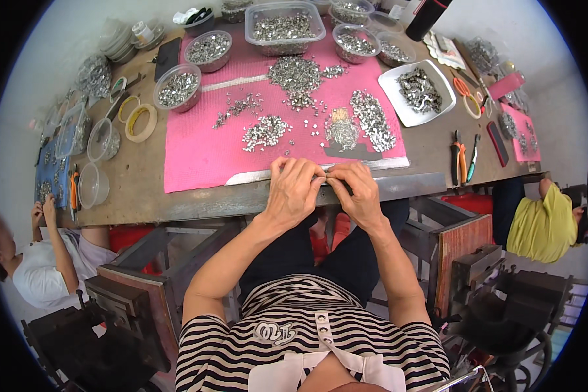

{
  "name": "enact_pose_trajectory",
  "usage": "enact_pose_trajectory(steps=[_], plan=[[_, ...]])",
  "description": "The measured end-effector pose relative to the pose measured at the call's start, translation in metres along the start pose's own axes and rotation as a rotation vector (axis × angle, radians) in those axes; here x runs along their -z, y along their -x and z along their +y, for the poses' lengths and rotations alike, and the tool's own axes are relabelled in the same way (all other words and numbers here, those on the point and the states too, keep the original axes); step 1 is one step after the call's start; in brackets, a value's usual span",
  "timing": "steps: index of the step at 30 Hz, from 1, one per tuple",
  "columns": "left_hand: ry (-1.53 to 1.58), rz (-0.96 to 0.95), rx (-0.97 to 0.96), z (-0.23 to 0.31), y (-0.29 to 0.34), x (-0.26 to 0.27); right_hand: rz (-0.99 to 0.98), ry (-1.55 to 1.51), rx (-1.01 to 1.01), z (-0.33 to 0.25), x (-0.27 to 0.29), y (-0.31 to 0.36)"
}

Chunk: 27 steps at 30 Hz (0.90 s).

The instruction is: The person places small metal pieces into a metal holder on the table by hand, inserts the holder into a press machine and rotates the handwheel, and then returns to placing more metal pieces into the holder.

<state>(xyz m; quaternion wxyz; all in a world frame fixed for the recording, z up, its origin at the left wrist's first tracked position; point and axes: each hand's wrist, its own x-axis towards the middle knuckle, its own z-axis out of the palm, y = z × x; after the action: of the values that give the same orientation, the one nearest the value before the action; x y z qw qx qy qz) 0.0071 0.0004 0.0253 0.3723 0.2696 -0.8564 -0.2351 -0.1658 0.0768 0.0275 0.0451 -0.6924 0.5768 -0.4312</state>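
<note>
Both hands meet fingertip to fingertip just above the near edge of the table. My left hand [295, 189] is closed in a pinch, and so is my right hand [358, 191]. Whatever sits between the fingertips is too small to name. Just beyond them, on a pink mat [202, 153], lie a bundle of thin silvery pins [343, 134], a long pile of shiny metal pieces [374, 121] and a heap of small silvery pieces [266, 132]. Farther back spreads a larger grey metal heap [295, 73].
Clear tubs of metal parts [284, 29] line the back. A white dish [417, 93] holds linked metal pieces. Orange-handled pliers [459, 160] lie right, tape rolls [140, 124] left. People sit at both sides, one in a yellow top [543, 225]. Metal vises [127, 313] flank my seat.
</note>
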Motion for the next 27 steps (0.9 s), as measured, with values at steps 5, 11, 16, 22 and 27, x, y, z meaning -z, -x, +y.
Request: enact_pose_trajectory(steps=[5,11,16,22,27], plan=[[-0.052,-0.002,-0.033,-0.001,0.001,-0.002,0.028,-0.095,-0.107,-0.002,-0.001,0.002],[-0.179,0.04,-0.16,0.002,-0.003,-0.002,0.104,-0.259,-0.27,0.005,-0.006,0.01],[-0.089,0.004,-0.107,-0.001,-0.003,-0.004,0.158,-0.353,-0.316,0.012,-0.008,0.013],[-0.244,0.043,-0.279,-0.008,0.01,0.001,0.171,-0.357,-0.305,0.008,-0.006,0.013],[-0.249,0.039,-0.155,-0.016,0.027,0.021,0.066,-0.222,-0.246,0.009,0.019,0.015]])
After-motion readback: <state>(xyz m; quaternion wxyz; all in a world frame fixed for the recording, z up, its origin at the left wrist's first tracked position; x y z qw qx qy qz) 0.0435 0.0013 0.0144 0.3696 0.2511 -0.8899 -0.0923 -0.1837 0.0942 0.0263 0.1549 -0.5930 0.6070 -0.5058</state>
